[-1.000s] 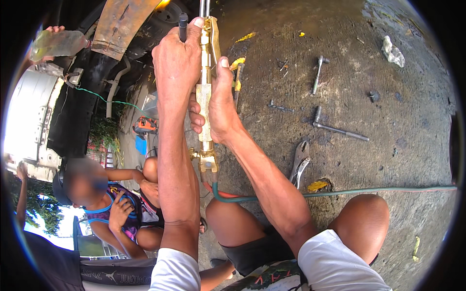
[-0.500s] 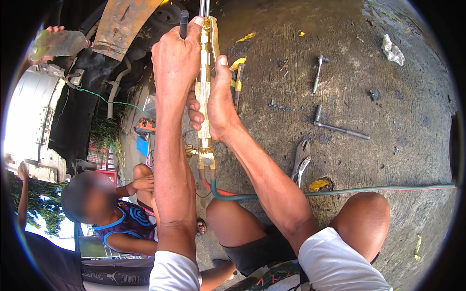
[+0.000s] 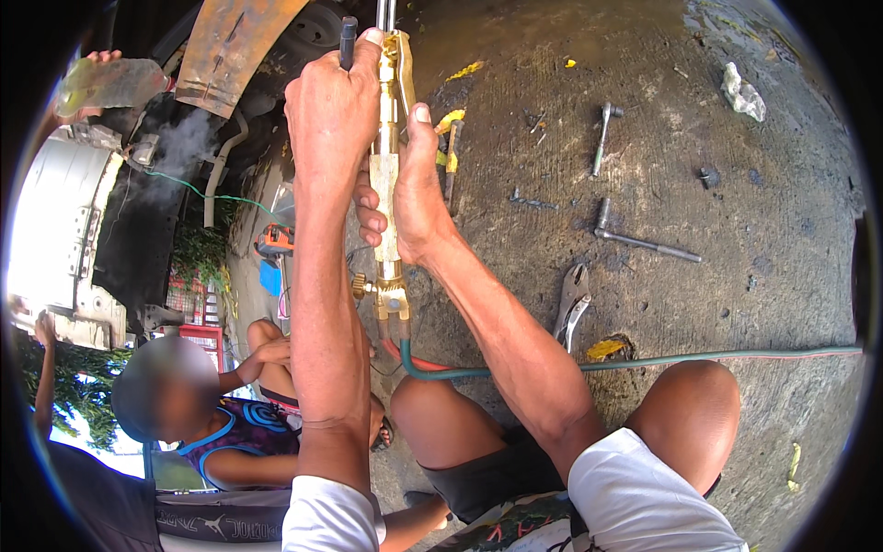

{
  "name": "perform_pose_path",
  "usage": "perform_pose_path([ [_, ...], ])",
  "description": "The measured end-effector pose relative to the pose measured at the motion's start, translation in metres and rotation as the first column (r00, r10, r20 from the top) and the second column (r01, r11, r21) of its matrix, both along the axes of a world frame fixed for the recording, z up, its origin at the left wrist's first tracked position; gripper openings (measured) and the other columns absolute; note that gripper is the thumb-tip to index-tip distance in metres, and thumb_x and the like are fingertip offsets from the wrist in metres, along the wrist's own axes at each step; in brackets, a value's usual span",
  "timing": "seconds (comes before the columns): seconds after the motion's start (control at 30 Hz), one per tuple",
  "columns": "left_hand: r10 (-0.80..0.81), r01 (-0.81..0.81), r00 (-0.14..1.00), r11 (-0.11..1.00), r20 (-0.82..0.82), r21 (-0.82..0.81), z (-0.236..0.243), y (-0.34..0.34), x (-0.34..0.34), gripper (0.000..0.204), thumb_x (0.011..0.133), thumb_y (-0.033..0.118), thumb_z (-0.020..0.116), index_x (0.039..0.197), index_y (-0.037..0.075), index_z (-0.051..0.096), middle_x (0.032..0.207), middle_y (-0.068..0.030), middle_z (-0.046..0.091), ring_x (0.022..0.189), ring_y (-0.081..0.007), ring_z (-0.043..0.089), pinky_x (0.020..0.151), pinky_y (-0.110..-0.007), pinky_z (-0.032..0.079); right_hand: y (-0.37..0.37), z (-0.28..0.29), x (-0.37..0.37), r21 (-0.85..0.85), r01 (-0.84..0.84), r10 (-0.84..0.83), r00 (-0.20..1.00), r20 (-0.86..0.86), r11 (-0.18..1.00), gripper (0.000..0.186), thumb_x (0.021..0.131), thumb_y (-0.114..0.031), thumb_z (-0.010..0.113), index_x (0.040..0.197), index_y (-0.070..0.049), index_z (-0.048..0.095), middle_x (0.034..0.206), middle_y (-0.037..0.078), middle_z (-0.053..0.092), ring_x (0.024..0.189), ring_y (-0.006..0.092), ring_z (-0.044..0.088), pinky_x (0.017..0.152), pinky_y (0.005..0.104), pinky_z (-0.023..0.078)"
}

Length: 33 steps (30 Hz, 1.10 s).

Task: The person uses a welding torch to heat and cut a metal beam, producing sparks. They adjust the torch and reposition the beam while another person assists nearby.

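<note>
A brass cutting torch [image 3: 387, 207] stands upright in the head view, its two steel tubes running out past the top edge. My left hand [image 3: 333, 115] closes around its upper part, thumb against the brass near the lever. A short black cylinder [image 3: 348, 44] sticks up from that fist; its lower end is hidden. Lower down, my right hand [image 3: 418, 198] wraps the ribbed handle, fingertips showing on the left side and thumb raised beside the lever. Below the handle sits a valve knob [image 3: 359, 286]. A green hose [image 3: 644, 363] and a red hose leave the torch's base toward the right.
On the concrete lie locking pliers [image 3: 572, 305], a ratchet wrench [image 3: 644, 244], a smaller ratchet [image 3: 603, 138] and crumpled plastic [image 3: 743, 92]. A rusty metal plate [image 3: 230, 55] is at upper left. One person [image 3: 244, 432] crouches at left; another's hand holds a plastic bottle [image 3: 115, 85].
Smoke by the vehicle part at left has grown thicker. The crouching person has shifted slightly, one hand now lower near the foot. My hands and the torch have hardly moved.
</note>
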<state>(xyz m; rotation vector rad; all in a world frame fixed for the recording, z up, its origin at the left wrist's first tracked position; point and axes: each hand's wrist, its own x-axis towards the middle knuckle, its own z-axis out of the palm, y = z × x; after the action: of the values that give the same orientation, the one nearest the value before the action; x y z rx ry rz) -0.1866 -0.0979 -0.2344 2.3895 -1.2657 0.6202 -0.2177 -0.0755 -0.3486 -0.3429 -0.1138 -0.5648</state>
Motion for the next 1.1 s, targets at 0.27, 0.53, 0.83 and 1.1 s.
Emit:
perform_pose_path([
  [0.27,-0.018,0.018,1.0,0.999,0.005,0.033,0.001,0.001,-0.002,0.066,0.098,0.058,0.05,0.088,-0.004,0.069,0.076,-0.0295,0.068,0.083,-0.049,0.068,0.076,-0.053,0.052,-0.002,0.0,-0.002,-0.002,-0.002,0.002,1.0,0.003,1.0,0.086,0.087,-0.087,0.011,0.081,-0.01,0.048,0.053,-0.003,0.036,0.036,0.0085,0.035,0.031,0.0248,0.034],
  [0.53,-0.038,0.038,0.996,0.999,0.084,0.006,-0.003,0.003,-0.008,0.05,0.1,0.045,0.053,0.099,-0.004,0.065,0.079,-0.0303,0.068,0.084,-0.0492,0.068,0.075,-0.054,0.053,-0.001,0.0,0.0,0.006,0.001,-0.001,1.0,0.013,1.0,0.084,0.088,-0.085,0.013,0.079,-0.01,0.049,0.052,-0.003,0.036,0.036,0.0087,0.036,0.032,0.0253,0.034],
  [0.83,-0.056,0.055,0.99,0.998,0.132,0.012,0.0,0.0,-0.009,0.043,0.099,0.036,0.056,0.094,-0.005,0.064,0.075,-0.0298,0.067,0.082,-0.0482,0.068,0.073,-0.053,0.053,0.0,0.004,-0.002,0.014,0.005,-0.005,1.0,0.002,1.0,0.082,0.089,-0.085,0.013,0.074,-0.012,0.047,0.052,-0.003,0.036,0.036,0.0095,0.036,0.032,0.0256,0.033],
  [1.1,-0.068,0.067,0.992,0.998,0.107,0.017,0.0,0.001,-0.007,0.043,0.099,0.037,0.057,0.094,-0.005,0.065,0.075,-0.0301,0.066,0.081,-0.0487,0.067,0.072,-0.053,0.053,0.001,0.004,-0.002,0.005,0.018,-0.018,1.0,-0.007,1.0,0.082,0.09,-0.083,0.01,0.077,-0.011,0.048,0.052,-0.002,0.036,0.036,0.0095,0.036,0.032,0.0258,0.033],
])
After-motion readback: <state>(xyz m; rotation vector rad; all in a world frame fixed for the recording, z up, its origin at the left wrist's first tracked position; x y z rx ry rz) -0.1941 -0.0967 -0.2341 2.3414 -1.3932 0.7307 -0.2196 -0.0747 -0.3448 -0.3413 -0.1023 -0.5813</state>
